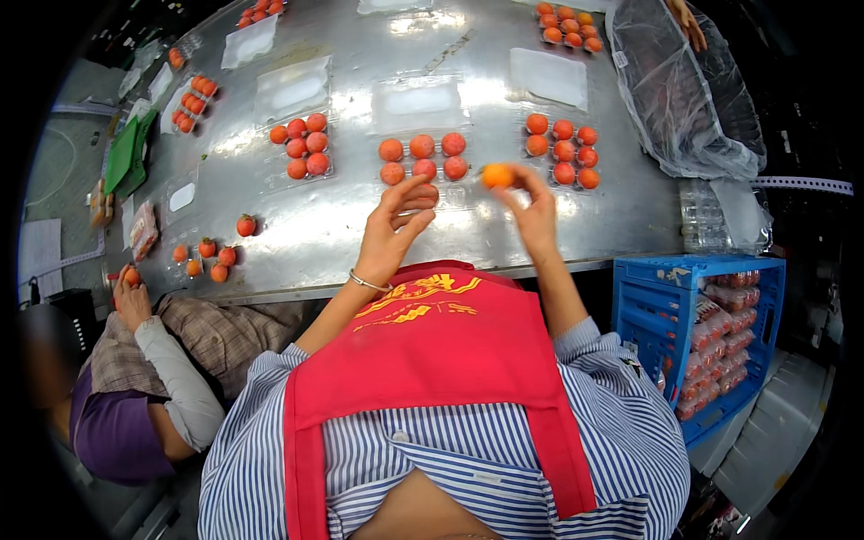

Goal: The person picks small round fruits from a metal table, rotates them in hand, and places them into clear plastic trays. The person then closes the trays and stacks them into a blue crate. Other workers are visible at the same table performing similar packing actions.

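My right hand (533, 202) pinches a round orange fruit (497, 175) with a green calyx just above the steel table, between two trays. My left hand (395, 226) is at the front of the middle clear plastic tray (449, 196), its fingers curled over the front row. Whether it grips a fruit there is hidden by the fingers. Two rows of orange-red fruit (422, 146) show in that tray. Its clear lid (418, 101), with a white patch, lies folded back. A filled clear tray (563, 150) sits to the right, and another (300, 147), partly filled, to the left.
Loose fruit (227, 256) lies at the table's left front, near a co-worker's hand (135, 300) with fruit. A plastic-lined crate (675, 101) stands at back right, another person's hand (688, 27) above it. Stacked clear trays (705, 216) and a blue crate (651, 324) of packed fruit are at right.
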The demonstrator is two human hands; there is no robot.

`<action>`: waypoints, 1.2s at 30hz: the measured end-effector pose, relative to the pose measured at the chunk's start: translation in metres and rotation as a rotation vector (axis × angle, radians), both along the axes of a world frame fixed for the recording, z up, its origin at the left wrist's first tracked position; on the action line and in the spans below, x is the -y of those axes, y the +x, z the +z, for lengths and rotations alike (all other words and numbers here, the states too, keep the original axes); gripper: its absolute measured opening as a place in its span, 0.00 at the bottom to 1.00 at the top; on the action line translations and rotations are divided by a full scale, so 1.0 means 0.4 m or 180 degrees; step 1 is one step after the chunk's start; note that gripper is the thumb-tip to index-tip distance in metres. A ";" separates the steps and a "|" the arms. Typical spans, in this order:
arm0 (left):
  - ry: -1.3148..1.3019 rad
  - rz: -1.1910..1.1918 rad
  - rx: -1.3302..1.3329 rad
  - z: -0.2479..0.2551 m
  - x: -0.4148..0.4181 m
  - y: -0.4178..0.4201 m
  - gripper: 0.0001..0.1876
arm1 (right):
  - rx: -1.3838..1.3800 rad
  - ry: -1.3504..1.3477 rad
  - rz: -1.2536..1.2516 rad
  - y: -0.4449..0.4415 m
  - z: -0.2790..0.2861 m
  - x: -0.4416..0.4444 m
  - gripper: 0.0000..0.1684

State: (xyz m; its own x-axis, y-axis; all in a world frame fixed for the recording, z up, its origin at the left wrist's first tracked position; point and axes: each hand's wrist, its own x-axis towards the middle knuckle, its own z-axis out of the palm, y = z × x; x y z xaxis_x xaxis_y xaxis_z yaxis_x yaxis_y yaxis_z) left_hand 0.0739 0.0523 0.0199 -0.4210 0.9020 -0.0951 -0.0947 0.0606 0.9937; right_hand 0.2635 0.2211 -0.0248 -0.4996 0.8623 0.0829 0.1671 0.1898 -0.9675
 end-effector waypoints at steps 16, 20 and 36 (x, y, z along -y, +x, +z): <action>-0.0275 0.0276 0.0264 -0.047 0.020 -0.021 0.18 | 0.2311 0.2613 0.0243 0.111 -0.050 -0.227 0.24; -0.0299 0.0325 0.0347 -0.048 0.021 -0.020 0.17 | 0.2079 0.2543 0.0260 0.118 -0.067 -0.239 0.25; -0.0145 -0.0299 0.0504 0.004 -0.057 -0.013 0.19 | 0.0500 0.1125 0.0227 0.065 0.096 -0.135 0.26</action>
State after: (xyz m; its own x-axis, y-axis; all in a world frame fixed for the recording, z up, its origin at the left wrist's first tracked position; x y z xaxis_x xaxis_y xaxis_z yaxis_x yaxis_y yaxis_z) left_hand 0.0685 0.0752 0.0215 -0.3117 0.9299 -0.1951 -0.2415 0.1210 0.9628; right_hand 0.2895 0.2750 0.0136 -0.5874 0.7570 0.2863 0.2822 0.5232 -0.8041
